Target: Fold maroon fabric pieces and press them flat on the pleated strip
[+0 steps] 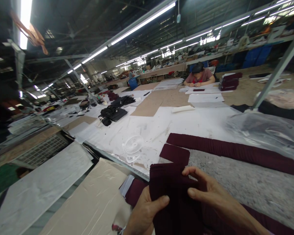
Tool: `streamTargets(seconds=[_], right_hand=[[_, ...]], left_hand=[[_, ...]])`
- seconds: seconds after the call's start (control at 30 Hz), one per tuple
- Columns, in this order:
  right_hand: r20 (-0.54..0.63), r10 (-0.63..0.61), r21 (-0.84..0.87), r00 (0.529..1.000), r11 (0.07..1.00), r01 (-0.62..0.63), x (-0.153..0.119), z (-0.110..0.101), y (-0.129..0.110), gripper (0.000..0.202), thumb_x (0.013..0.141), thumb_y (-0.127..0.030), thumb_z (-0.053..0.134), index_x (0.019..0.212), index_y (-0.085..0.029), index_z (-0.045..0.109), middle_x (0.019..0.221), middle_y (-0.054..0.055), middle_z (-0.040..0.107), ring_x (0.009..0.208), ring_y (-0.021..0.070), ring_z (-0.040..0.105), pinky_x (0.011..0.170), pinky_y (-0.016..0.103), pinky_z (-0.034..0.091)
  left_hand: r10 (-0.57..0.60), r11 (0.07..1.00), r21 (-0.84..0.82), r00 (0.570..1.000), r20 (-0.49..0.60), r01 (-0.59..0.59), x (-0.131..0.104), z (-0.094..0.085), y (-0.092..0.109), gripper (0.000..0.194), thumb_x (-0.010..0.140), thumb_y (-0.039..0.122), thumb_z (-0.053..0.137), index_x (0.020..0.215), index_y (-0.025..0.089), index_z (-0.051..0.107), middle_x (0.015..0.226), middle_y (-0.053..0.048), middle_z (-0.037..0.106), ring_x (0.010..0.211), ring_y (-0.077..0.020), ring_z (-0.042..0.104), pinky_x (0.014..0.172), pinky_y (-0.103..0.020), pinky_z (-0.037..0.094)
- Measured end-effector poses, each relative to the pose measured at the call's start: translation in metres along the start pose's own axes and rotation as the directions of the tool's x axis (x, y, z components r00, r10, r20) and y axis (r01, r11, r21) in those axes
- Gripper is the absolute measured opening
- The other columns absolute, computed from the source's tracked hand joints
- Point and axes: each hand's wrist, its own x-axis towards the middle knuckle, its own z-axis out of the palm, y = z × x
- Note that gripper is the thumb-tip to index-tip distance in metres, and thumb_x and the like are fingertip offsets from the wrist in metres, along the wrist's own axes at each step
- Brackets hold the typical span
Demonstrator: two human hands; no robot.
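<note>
A dark maroon fabric piece [171, 182] is held up in front of me at the table edge. My left hand [147, 207] grips its left side, thumb on top and fingers behind. At the opposite edge, my right hand [208, 189] has its index finger and thumb on the cloth, bent with a gap between them; its other fingers are mostly hidden. Just beyond lies a small maroon piece [175, 154], and a long maroon strip [230, 150] stretches to the right. Beside my left hand, a maroon bundle with a pale edge [134, 192] lies lower down.
A small white fan [133, 144] sits on the white-covered table [156, 125]. Black garments [112, 112] lie farther left, clear plastic [267, 130] to the right. Across the table a person [199, 76] leans beside stacked maroon pieces [230, 81]. A metal post [279, 70] rises at right.
</note>
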Motion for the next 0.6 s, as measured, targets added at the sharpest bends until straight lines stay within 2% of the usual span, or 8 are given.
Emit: streamTargets(seconds=[0.13, 0.23, 0.33, 0.43, 0.53, 0.6], right_hand=[[0.004, -0.047, -0.027, 0.999, 0.999, 0.047, 0.000, -0.002, 0.000, 0.038, 0.069, -0.039, 0.075, 0.097, -0.026, 0.053, 0.100, 0.003, 0.063, 0.094, 0.0209, 0.059, 0.080, 0.034, 0.048], [0.006, -0.036, -0.019, 0.999, 0.999, 0.037, -0.001, -0.004, 0.002, 0.034, 0.070, -0.039, 0.075, 0.093, -0.025, 0.055, 0.092, 0.001, 0.065, 0.087, 0.0198, 0.061, 0.075, 0.032, 0.049], [0.048, -0.012, 0.027, 0.999, 1.000, 0.011, 0.000, -0.006, 0.008, 0.026, 0.074, -0.040, 0.071, 0.090, -0.025, 0.058, 0.091, 0.002, 0.068, 0.089, 0.0222, 0.064, 0.080, 0.036, 0.050], [-0.004, -0.038, 0.022, 0.999, 0.999, 0.038, 0.002, -0.010, 0.020, 0.026, 0.075, -0.041, 0.071, 0.096, -0.027, 0.064, 0.110, 0.005, 0.067, 0.100, 0.0244, 0.063, 0.090, 0.040, 0.048], [-0.132, -0.110, -0.035, 0.985, 0.994, 0.106, 0.004, -0.014, 0.030, 0.025, 0.070, -0.042, 0.075, 0.090, -0.028, 0.069, 0.137, 0.004, 0.051, 0.111, 0.0276, 0.058, 0.093, 0.040, 0.049], [-0.157, -0.150, -0.067, 0.976, 0.988, 0.141, 0.005, -0.014, 0.033, 0.024, 0.068, -0.041, 0.077, 0.088, -0.029, 0.071, 0.143, 0.002, 0.045, 0.116, 0.0293, 0.056, 0.093, 0.039, 0.049]], left_hand=[[-0.008, 1.000, -0.007, 1.000, 0.021, 0.008, 0.000, -0.001, -0.001, 0.037, 0.067, 0.019, 0.075, 0.104, 0.016, 0.070, 0.095, -0.010, 0.074, 0.100, -0.0291, 0.065, 0.101, -0.045, 0.040], [0.007, 1.000, -0.019, 1.000, -0.014, -0.007, 0.002, -0.003, -0.001, 0.036, 0.066, 0.019, 0.075, 0.102, 0.016, 0.070, 0.093, -0.010, 0.075, 0.100, -0.0290, 0.065, 0.100, -0.045, 0.041], [0.026, 0.999, -0.042, 0.998, -0.061, -0.029, 0.005, -0.004, -0.002, 0.036, 0.065, 0.021, 0.076, 0.101, 0.015, 0.070, 0.093, -0.011, 0.075, 0.099, -0.0291, 0.065, 0.098, -0.044, 0.043], [0.048, 0.997, -0.050, 0.995, -0.091, -0.052, 0.008, -0.004, -0.001, 0.036, 0.065, 0.020, 0.077, 0.100, 0.015, 0.070, 0.093, -0.011, 0.075, 0.097, -0.0275, 0.066, 0.098, -0.042, 0.043], [0.054, 0.996, -0.061, 0.993, -0.103, -0.060, 0.010, -0.003, -0.001, 0.035, 0.066, 0.018, 0.076, 0.099, 0.015, 0.070, 0.091, -0.010, 0.075, 0.093, -0.0269, 0.068, 0.095, -0.042, 0.045], [0.046, 0.996, -0.072, 0.994, -0.099, -0.054, 0.010, -0.003, -0.001, 0.032, 0.066, 0.018, 0.075, 0.097, 0.014, 0.070, 0.089, -0.011, 0.075, 0.092, -0.0271, 0.068, 0.094, -0.043, 0.046]])
